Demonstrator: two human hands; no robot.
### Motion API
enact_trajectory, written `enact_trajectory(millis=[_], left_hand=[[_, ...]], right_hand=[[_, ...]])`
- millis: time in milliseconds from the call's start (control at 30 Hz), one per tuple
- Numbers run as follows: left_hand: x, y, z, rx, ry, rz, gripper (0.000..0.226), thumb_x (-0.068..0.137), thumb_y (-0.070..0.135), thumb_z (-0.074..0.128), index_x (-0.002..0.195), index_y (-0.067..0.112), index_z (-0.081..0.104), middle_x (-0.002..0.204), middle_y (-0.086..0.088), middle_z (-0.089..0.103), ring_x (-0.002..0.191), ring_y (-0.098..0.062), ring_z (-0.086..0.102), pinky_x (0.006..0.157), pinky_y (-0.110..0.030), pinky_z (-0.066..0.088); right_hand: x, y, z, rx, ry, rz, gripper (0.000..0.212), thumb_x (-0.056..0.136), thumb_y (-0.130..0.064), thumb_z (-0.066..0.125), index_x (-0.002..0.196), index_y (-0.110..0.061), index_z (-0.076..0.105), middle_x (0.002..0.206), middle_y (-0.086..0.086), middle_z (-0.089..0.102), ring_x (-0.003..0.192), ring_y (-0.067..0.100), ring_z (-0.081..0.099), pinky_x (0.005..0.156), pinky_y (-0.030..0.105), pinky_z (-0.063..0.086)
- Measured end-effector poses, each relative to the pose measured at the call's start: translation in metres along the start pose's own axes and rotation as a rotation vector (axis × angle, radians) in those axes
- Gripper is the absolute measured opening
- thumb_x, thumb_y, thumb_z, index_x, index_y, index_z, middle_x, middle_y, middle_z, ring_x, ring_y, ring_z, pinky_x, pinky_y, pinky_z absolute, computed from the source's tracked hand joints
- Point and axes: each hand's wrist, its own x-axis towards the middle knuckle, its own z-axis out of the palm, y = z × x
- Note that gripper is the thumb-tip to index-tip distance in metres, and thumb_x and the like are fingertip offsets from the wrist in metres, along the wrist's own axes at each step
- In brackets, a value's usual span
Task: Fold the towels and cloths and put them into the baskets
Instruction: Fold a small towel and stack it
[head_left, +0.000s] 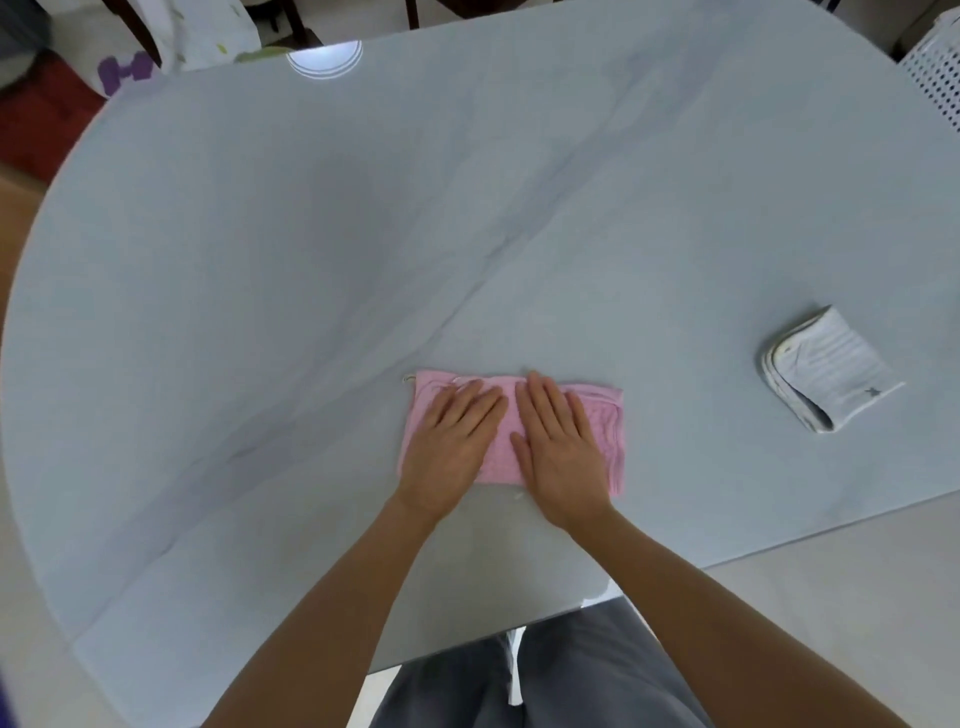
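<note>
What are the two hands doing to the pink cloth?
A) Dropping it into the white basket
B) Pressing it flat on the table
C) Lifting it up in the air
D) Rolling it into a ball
B: the left hand and right hand lie side by side with straight fingers on top of the pink cloth, which sits flat and folded on the table.

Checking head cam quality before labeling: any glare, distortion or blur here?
Head view: bright round lamp glare on the far table edge; wide-angle lens bows the table rim; soft shadow mid-table; frame edges slightly soft; both hands and pink cloth reasonably sharp.
</note>
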Motion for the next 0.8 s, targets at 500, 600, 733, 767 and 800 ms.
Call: enact_trajectory(millis=[500, 600, 733, 767, 800], left_hand=[[0.001, -0.005, -0.012, -0.100, -0.315, -0.640, 0.084, 0.089, 0.067, 0.020, 0.153, 0.012, 0.020, 0.159, -0.016, 0.012, 0.144, -0.045, 0.012, 0.115, -0.055, 0.001], [0.012, 0.004, -0.028, -0.265, -0.172, -1.002, 0.068, 0.098, 0.052, 0.031, 0.149, 0.008, 0.028, 0.153, -0.024, 0.027, 0.138, -0.039, 0.029, 0.110, -0.047, 0.026], [0.023, 0.002, -0.041, -0.360, -0.157, -1.321, 0.058, 0.099, 0.043, 0.040, 0.136, -0.002, 0.038, 0.136, -0.023, 0.043, 0.125, -0.036, 0.040, 0.097, -0.044, 0.034], [0.026, 0.001, -0.042, -0.371, -0.192, -1.333, 0.059, 0.099, 0.044, 0.040, 0.134, -0.003, 0.038, 0.134, -0.023, 0.045, 0.124, -0.037, 0.042, 0.097, -0.043, 0.035], [0.029, -0.001, -0.043, -0.373, -0.228, -1.331, 0.060, 0.099, 0.046, 0.040, 0.132, -0.004, 0.038, 0.133, -0.023, 0.047, 0.123, -0.037, 0.044, 0.097, -0.043, 0.037]], right_hand=[[0.008, 0.008, 0.004, -0.107, -0.047, 0.087, 0.057, 0.096, -0.035, 0.025, 0.152, -0.024, 0.023, 0.159, 0.004, 0.016, 0.146, 0.031, 0.013, 0.116, 0.055, 0.004], [0.009, 0.005, 0.003, -0.110, -0.054, 0.114, 0.056, 0.096, -0.038, 0.024, 0.151, -0.025, 0.024, 0.159, 0.006, 0.018, 0.145, 0.036, 0.014, 0.115, 0.054, -0.004], [0.012, 0.003, 0.003, -0.142, -0.081, 0.101, 0.058, 0.096, -0.043, 0.022, 0.151, -0.025, 0.025, 0.159, 0.008, 0.017, 0.144, 0.039, 0.014, 0.113, 0.060, 0.002], [0.012, 0.002, 0.003, -0.151, -0.082, 0.099, 0.058, 0.096, -0.044, 0.022, 0.151, -0.024, 0.025, 0.159, 0.009, 0.016, 0.144, 0.040, 0.014, 0.113, 0.061, 0.004], [0.012, 0.003, 0.004, -0.160, -0.084, 0.098, 0.059, 0.096, -0.044, 0.021, 0.151, -0.024, 0.024, 0.159, 0.009, 0.016, 0.145, 0.040, 0.013, 0.113, 0.062, 0.005]])
